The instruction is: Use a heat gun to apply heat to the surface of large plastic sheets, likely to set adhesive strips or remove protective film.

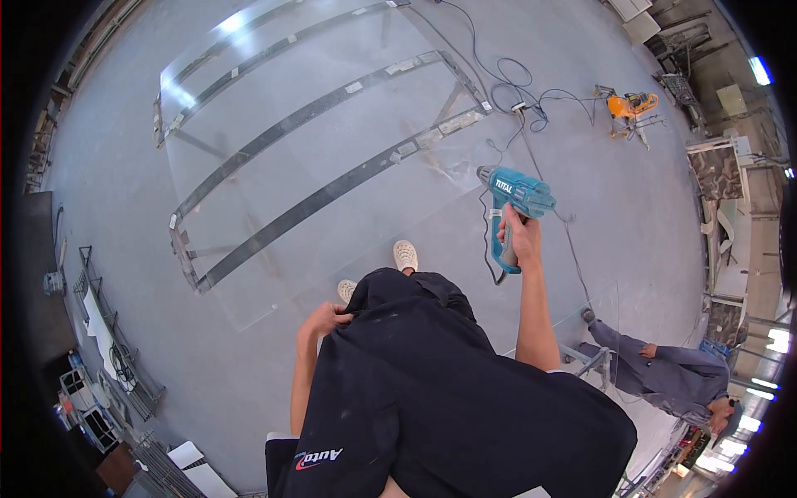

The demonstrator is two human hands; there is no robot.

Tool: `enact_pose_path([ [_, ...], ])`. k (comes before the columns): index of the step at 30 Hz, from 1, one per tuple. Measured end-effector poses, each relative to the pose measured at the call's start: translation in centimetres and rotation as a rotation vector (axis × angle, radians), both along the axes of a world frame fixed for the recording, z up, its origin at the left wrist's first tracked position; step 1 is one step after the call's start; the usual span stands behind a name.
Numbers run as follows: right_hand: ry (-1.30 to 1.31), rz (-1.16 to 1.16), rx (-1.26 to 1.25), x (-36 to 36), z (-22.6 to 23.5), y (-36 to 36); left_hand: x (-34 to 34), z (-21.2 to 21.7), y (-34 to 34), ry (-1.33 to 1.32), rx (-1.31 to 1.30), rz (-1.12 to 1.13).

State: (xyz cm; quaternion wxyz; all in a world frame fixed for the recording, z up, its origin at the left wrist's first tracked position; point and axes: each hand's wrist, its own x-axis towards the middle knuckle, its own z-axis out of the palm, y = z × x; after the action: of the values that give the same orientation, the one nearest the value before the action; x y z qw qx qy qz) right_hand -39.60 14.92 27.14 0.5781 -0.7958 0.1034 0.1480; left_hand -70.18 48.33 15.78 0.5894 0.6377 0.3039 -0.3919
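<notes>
My right hand (521, 236) is wrapped round the handle of a teal heat gun (519, 192), held out in front of me to the right. Its nozzle points left, and a dark cord hangs beside the grip. At my waist, my left hand (325, 318) pinches the hem of my dark shirt (415, 373). Beyond the heat gun, on the left, stands a long frame (311, 199) with dark curved bars and pale patches along them. A clear sheet (332, 141) lies over the frame, catching reflections of the lights.
Cables (515, 79) trail over the grey floor toward an orange machine (629, 106) at the far right. Another person (664, 369) in grey clothes is at the lower right, near a metal stand (591, 363). Racks with metal parts (116, 349) line the left side.
</notes>
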Motion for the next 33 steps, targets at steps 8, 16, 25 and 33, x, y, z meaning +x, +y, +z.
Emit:
enact_pose_path([
  [8, 0.001, -0.004, 0.038, -0.1, -0.5, 0.0, -0.2, -6.2, -0.1, -0.108, -0.031, -0.038],
  [16, -0.017, -0.032, 0.033, 0.0, -0.9, -0.4, 0.7, -6.2, -0.7, -0.009, -0.130, 0.096],
  [25, -0.029, -0.044, 0.075, -0.1, -1.0, -0.6, -0.6, -6.9, -0.8, -0.017, 0.019, 0.121],
  [33, -0.045, -0.018, 0.051, 0.1, -1.5, -0.6, -2.3, -9.1, -0.7, -0.081, -0.008, 0.237],
])
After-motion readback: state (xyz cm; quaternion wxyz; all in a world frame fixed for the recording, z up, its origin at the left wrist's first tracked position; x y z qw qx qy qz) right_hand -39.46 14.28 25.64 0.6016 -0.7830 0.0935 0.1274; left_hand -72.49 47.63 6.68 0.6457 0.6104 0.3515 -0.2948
